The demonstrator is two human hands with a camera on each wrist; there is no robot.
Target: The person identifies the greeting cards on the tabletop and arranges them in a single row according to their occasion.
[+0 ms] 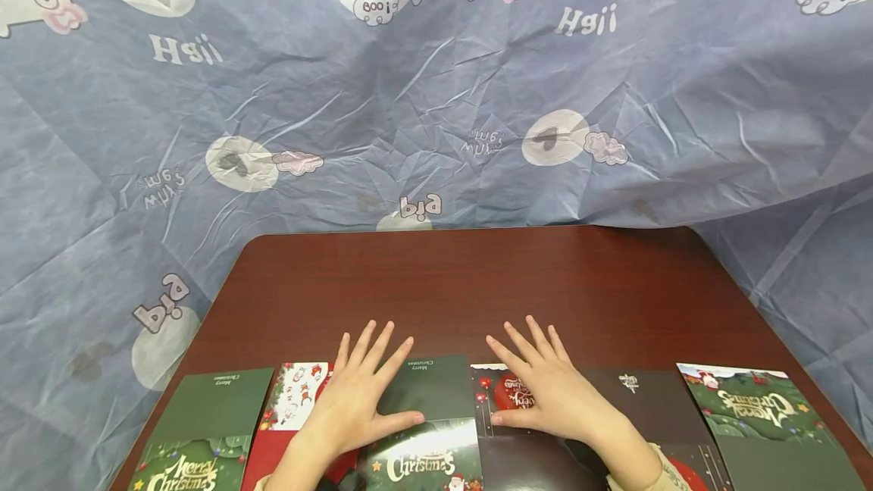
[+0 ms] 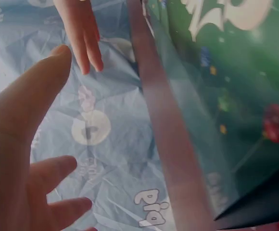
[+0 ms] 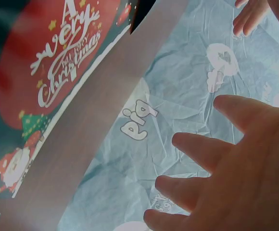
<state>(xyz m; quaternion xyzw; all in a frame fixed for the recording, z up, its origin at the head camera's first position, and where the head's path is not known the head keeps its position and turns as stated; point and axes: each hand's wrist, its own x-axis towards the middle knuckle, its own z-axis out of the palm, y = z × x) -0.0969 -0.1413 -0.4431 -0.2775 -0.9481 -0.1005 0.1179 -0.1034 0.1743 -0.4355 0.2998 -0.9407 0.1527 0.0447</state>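
Note:
My left hand [image 1: 351,400] is spread with its fingers straight, over the red and white card [image 1: 295,394] and the left edge of the middle green Christmas card [image 1: 426,392]. Facing it, my right hand [image 1: 555,392] is spread too, covering part of a card with a red bauble print [image 1: 513,392]. Neither hand holds anything. In the left wrist view, a green card [image 2: 240,82] fills the right side, beside the spread thumb. "A Very Merry Christmas" shows on the bauble card [image 3: 57,72] in the right wrist view.
Opened cards lie in a row along the near side of the brown table [image 1: 464,279]: a green one [image 1: 221,408] at far left, a dark one [image 1: 634,408] and another green one [image 1: 764,404] at right. A blue printed cloth [image 1: 382,112] hangs behind.

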